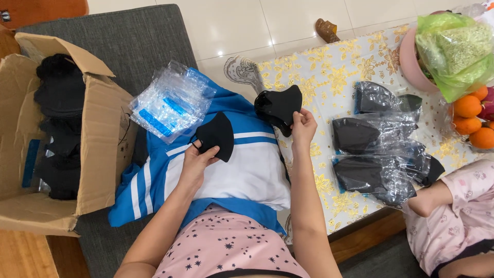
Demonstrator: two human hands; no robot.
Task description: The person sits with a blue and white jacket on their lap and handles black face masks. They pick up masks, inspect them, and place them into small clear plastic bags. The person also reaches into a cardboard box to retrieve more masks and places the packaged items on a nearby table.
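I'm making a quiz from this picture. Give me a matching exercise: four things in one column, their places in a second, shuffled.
1. single black mask
2. stack of black masks
3. empty clear bags
4. oranges

a. far right, beside the green bag
b. in the left hand
c. on the blue and white cloth, near the cardboard box
d. in the right hand

Pairs: 1-b, 2-d, 3-c, 4-a
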